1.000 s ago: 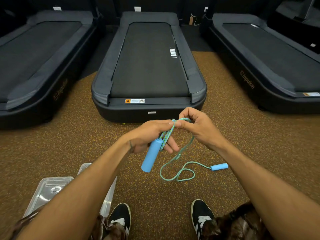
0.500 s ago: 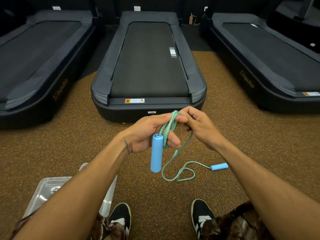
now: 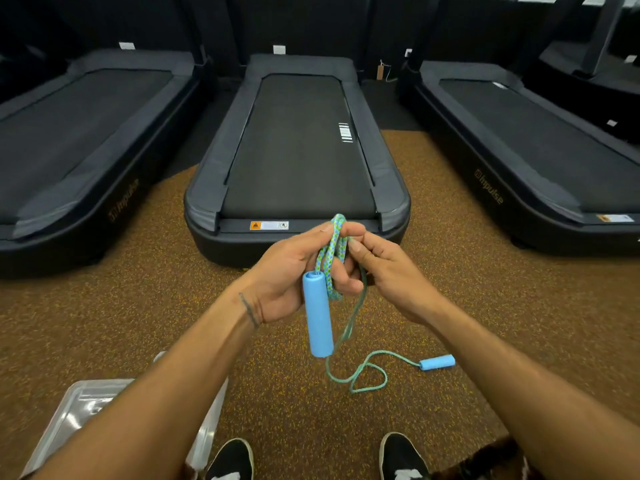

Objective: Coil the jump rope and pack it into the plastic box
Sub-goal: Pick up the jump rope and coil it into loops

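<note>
Over gym floor (image 3: 138, 323), left hand (image 3: 291, 271) grips rope (image 3: 334, 244); handle (image 3: 318, 315) now vertical.

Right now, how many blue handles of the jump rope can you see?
2. One blue handle hangs from the jump rope gripped in the left hand; the other lies on the speckled floor, at the rope's far end. None looks hidden.

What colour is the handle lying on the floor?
Light blue; the floor handle shows in the head view.

Three treadmills (image 3: 298, 161) side by side at the back. Before the middle one, left hand (image 3: 287, 275) and right hand (image 3: 393, 277) meet on a rope (image 3: 334, 244). On the floor (image 3: 485, 306): box (image 3: 74, 407) left, handle (image 3: 437, 362) right.
</note>
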Available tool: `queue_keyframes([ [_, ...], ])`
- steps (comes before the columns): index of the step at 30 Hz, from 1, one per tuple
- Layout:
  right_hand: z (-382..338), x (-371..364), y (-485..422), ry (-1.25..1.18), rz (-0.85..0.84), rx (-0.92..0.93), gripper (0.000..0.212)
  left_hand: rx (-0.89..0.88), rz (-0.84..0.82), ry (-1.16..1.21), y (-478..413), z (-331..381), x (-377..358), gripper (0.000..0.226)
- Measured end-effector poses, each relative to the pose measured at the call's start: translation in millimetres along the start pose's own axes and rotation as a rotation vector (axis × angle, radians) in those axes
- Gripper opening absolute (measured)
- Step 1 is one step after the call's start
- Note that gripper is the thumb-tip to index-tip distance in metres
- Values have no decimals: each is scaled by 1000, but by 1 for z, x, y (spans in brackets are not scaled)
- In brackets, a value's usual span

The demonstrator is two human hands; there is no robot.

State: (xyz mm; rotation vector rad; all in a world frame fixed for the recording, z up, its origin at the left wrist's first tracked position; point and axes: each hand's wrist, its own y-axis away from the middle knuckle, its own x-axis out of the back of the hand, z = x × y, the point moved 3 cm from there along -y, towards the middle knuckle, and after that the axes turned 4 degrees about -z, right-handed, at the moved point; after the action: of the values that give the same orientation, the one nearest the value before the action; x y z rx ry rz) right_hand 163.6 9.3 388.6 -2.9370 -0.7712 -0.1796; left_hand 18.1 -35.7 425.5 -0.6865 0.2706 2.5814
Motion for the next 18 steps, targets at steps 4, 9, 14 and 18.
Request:
queue_keyframes([
  [4,-6,-6,1,-40,-2,22,23,-38,26,-29,2,17,-4,40],
  [9,-8,-19,13,-2,-1,-28,21,-95,74,1,7,31,-14,41],
  [14,-19,-29,34,170,-37,-31,26,-138,142,-63,22,27,-30,39],
  [18,-24,-38,58,402,-95,-46,27,-171,217,-99,36,19,-36,38],
])
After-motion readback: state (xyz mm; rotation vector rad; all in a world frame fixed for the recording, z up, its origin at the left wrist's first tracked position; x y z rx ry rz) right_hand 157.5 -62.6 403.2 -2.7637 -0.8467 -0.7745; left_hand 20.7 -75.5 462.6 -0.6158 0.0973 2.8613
